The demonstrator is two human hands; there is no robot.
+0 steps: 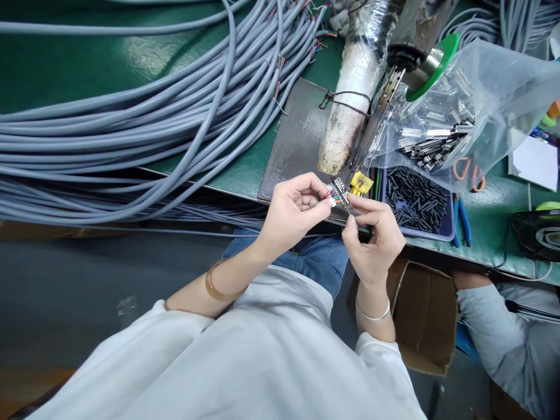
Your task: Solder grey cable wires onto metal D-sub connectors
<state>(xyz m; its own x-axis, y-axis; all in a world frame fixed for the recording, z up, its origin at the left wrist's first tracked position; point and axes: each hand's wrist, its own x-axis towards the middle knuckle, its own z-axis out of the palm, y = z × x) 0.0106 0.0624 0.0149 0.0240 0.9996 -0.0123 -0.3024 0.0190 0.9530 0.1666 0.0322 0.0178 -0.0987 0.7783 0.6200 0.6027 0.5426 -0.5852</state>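
Note:
Between my fingertips is a small metal multi-pin connector (340,191), with thin coloured wires (336,200) running to its pins. My left hand (293,207) is closed, pinching those wires and a white bit right behind the connector. From the other side comes my right hand (374,233), its thumb and fingers closed round what looks like a thin wire (349,213); its index fingertip is against the connector's end. Just beyond, the slanting soldering iron (374,125) points down at the connector, its tip partly hidden. A yellow piece (360,183) lies beside it.
Grey cables (175,122) cover the left of the green bench (144,58). To the right are a green solder spool (452,55), a plastic bag (494,87) of connectors, a bin (447,233) of black sleeves, and blue-handled pliers (462,221). A co-worker's sleeve (490,326) shows lower right.

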